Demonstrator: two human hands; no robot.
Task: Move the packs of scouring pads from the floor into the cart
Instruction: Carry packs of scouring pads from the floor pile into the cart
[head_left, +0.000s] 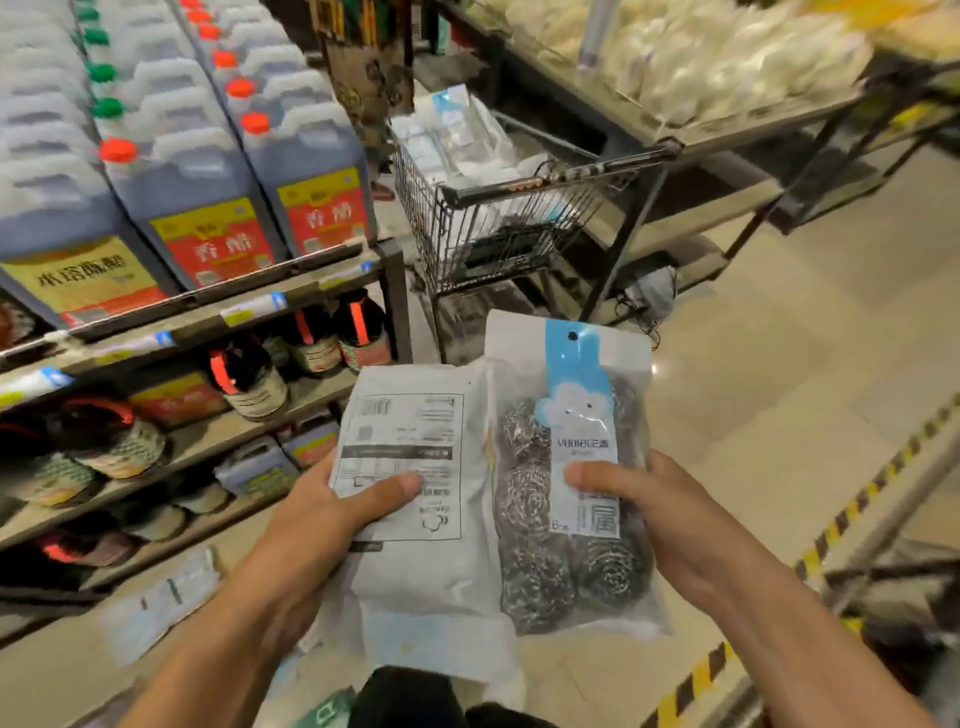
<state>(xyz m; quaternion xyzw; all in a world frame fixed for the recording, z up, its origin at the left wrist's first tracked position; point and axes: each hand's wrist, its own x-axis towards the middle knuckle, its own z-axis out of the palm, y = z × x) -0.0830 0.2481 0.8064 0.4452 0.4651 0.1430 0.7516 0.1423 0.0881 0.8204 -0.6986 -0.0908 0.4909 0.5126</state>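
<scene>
L hand (311, 514) & R hand (670, 525) each grip a scouring-pad pack (410, 467) (566, 499) lower centre; cart (498, 208) upper centre already holds packs, more on floor (161, 603) lower left.

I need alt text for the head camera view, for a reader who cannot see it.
Two hands each hold a pack of scouring pads: the left hand a back-facing pack, the right hand a front-facing pack. A wire cart stands ahead.

Shop aisle, pale glossy floor tiles (753, 395)

Metal shelving (218, 306) at 9 o'clock stacked with big vinegar jugs (202, 208), smaller bottles (249, 379) lower down. At 1 o'clock a steel table (727, 140) piled with white bagged goods; yellow-black hazard tape (852, 514) at 4.
</scene>
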